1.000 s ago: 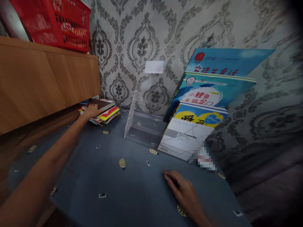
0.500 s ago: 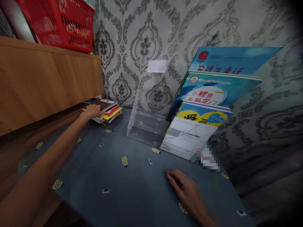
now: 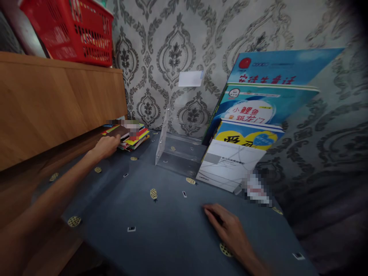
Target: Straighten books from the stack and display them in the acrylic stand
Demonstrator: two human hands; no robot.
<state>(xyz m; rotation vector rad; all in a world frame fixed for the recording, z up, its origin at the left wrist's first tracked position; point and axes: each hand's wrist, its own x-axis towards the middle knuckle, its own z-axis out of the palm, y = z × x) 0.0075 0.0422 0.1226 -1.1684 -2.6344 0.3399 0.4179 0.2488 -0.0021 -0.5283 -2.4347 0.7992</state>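
Observation:
My left hand (image 3: 107, 147) is at the near left side of a pile of books (image 3: 136, 142) by the wooden cabinet. Its fingers are closed on the edge of a dark brown book (image 3: 115, 132) on top; the fingertips are partly hidden. My right hand (image 3: 228, 226) rests on the dark patterned tablecloth, loosely curled with thumb and forefinger together, and nothing shows in it. Ahead stands a clear plastic tiered rack (image 3: 179, 157). Its right side holds upright books: a tall blue one (image 3: 273, 65), a teal one (image 3: 287, 100), a blue-and-yellow one (image 3: 253, 132) and a white booklet (image 3: 227, 165).
A wooden cabinet (image 3: 63, 96) borders the table on the left, with a red plastic basket (image 3: 92, 38) on top. Patterned wallpaper (image 3: 143, 73) covers the wall behind. A blurred-out item (image 3: 257, 189) lies right of the white booklet. Blue-grey cloth (image 3: 161, 226) covers the table.
My left hand has slid back toward me, from over the top of the brown book to its near edge. My right hand stays nearly still. The view has shifted slightly.

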